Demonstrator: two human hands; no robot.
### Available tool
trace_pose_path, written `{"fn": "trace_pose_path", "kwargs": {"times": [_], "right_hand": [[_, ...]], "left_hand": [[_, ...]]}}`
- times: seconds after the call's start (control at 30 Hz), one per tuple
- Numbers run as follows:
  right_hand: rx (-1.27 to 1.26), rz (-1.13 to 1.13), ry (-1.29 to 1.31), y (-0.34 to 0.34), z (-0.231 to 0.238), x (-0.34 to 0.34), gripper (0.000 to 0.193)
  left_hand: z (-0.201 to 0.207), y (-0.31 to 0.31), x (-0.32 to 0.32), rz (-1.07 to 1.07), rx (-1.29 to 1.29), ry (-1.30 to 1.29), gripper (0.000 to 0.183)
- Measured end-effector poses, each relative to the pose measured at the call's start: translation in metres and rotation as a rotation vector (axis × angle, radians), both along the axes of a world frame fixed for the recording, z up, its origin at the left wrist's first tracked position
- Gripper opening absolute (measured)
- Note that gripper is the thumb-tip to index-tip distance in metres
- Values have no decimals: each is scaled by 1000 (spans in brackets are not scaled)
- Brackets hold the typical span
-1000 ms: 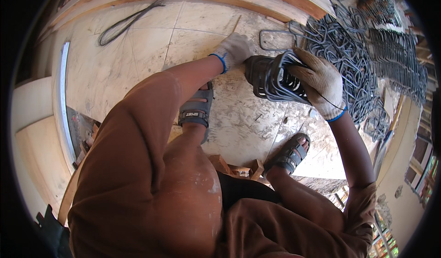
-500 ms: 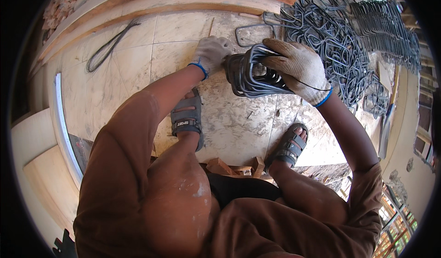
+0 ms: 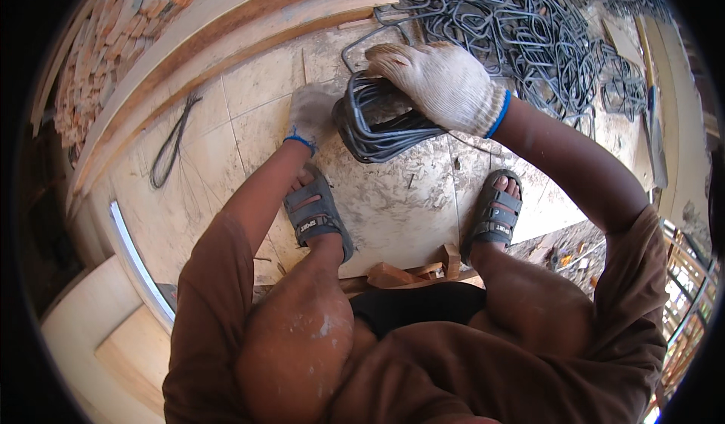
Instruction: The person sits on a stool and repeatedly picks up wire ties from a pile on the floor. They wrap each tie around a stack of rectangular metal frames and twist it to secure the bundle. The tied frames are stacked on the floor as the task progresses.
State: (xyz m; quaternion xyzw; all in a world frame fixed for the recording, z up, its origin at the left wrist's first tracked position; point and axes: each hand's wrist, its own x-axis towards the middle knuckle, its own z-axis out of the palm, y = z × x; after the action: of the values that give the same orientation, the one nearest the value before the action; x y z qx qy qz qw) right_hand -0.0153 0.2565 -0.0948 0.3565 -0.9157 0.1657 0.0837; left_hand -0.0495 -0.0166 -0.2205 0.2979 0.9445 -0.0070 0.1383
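Note:
My right hand, in a whitish work glove with a blue cuff, grips the top of a bundle of bent steel stirrups. The dark rectangular loops are stacked together and tilted just above or on the floor; contact is unclear. A thin dark wire runs out from the bundle below my right wrist. My left hand, gloved too, is beside the bundle's left end. Motion smears its fingers, so their closing and any hold on the bundle do not show.
A tangled heap of steel stirrups lies at the far right. Long wooden boards cross the far side, with stacked wood pieces behind. A loop of thin wire lies left on the tiled floor. My sandalled feet flank the work.
The view has shifted, showing more of the wood stack. My right hand keeps its hold on the stirrup bundle. My left hand has become blurred beside the bundle's end.

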Motion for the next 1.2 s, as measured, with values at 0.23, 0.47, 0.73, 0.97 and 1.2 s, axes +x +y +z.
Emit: {"fn": "trace_pose_path", "kwargs": {"times": [0.23, 0.47, 0.73, 0.97, 1.2], "right_hand": [[140, -25, -55, -19, -1, -16, 69], [218, -28, -154, -29, 14, -30, 68], [279, -43, -186, -27, 7, -36, 47], [281, -45, -180, -30, -3, -37, 54], [260, -49, -108, -42, 2, -36, 51]], "left_hand": [[-71, -45, 8, 133, 302, -118, 26], [-112, -63, 11, 567, 593, -379, 40], [-37, -17, 5, 297, -63, -315, 42], [-33, -22, 17, 339, -24, -289, 41], [-112, -70, 23, 543, 436, -472, 39]]}}
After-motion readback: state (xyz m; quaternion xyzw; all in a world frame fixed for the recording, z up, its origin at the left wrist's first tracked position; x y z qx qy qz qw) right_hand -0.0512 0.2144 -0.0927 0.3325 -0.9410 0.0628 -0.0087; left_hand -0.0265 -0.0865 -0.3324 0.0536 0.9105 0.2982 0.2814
